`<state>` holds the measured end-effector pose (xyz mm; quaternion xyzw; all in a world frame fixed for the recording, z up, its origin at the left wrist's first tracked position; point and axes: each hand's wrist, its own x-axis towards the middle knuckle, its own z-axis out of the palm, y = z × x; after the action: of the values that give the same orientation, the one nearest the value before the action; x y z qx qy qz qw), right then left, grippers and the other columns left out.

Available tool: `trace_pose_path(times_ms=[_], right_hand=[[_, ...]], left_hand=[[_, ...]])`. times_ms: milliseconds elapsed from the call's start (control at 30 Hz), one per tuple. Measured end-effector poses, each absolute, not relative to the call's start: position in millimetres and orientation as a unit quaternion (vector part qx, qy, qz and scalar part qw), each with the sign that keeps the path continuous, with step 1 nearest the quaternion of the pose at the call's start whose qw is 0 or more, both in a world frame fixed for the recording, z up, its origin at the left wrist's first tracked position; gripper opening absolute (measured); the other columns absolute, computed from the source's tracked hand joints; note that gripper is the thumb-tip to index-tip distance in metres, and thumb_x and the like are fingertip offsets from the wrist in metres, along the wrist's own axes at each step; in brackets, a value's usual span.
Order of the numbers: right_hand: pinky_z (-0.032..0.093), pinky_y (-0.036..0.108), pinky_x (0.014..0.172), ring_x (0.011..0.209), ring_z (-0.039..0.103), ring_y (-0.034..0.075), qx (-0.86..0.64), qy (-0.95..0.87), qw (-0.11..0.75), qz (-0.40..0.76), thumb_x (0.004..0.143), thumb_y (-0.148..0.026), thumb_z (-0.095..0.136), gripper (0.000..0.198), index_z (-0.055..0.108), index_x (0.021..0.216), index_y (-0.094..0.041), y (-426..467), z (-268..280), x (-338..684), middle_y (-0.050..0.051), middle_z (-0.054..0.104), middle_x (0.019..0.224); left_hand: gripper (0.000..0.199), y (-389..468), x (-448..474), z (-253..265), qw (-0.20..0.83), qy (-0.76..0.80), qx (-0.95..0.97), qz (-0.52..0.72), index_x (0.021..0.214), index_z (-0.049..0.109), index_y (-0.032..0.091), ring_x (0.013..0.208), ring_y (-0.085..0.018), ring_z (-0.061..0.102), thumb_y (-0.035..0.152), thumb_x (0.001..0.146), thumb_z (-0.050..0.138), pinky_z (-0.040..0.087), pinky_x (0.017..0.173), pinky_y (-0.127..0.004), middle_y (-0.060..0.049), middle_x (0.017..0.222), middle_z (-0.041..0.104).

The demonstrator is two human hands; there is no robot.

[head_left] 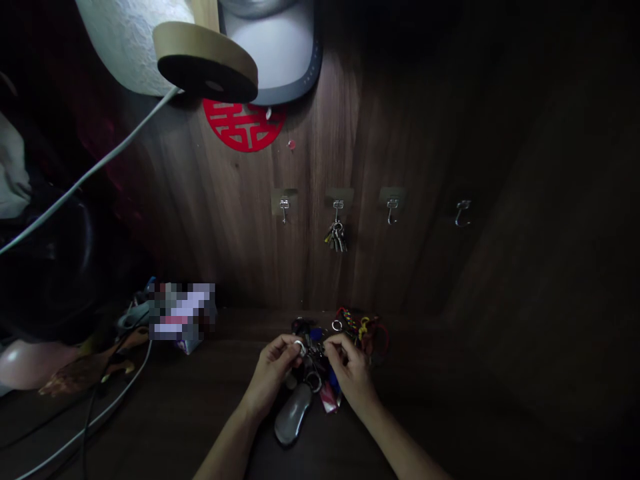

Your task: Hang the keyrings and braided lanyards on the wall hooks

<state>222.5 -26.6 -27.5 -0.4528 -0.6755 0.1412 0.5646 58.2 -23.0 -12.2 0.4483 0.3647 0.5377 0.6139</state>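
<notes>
A pile of keys and key rings lies on the dark wooden surface between my two hands. My left hand (280, 360) pinches a metal key ring (299, 346) between thumb and fingertips. To its right, my right hand (347, 367) is closed in a pinch over the pile; whatever sits in its fingertips is too small to make out. Below them rests a shiny grey oval fob (293, 415), next to a round ring (314, 381) and a red-and-white tag (329, 398). Behind my right hand lie a loose ring (337, 325) and a yellow cord (364, 328).
Four-hook row aside, several metal hooks (393, 208) line the wooden panel, one bearing a key bunch (337, 237). Above are a red cut-out ornament (245, 125), a round lamp (207, 63) and a grey-white cap (273, 53). White cable (115, 402) runs at left.
</notes>
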Motion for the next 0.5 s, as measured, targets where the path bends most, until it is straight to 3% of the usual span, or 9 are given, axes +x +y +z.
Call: trace_pose_path(times_ms=[233,500], right_hand=[[0.045,0.024,0.058,0.064,0.054,0.013,-0.380,-0.757,0.528,0.068,0.084,-0.019,0.050,0.007,0.056,0.086,-0.021,-34.4,-23.6,217.9,0.002,0.059,0.076],[0.047,0.027,0.063,0.071,0.057,0.015,-0.384,-0.747,0.540,0.050,0.083,-0.018,0.053,0.005,0.056,0.084,-0.022,-31.4,-23.0,216.4,0.002,0.060,0.078]], left_hand=[[0.025,-26.3,60.2,-9.8,0.640,0.346,0.437,0.529,0.081,0.067,0.016,0.061,-0.009,0.054,0.035,0.065,0.075,0.043,0.063,-0.019,0.001,0.065,0.061],[0.039,-30.8,61.9,-8.9,0.686,0.313,0.429,0.497,0.103,0.067,0.018,0.081,-0.016,0.063,0.033,0.067,0.073,0.046,0.081,-0.027,-0.006,0.092,0.070]])
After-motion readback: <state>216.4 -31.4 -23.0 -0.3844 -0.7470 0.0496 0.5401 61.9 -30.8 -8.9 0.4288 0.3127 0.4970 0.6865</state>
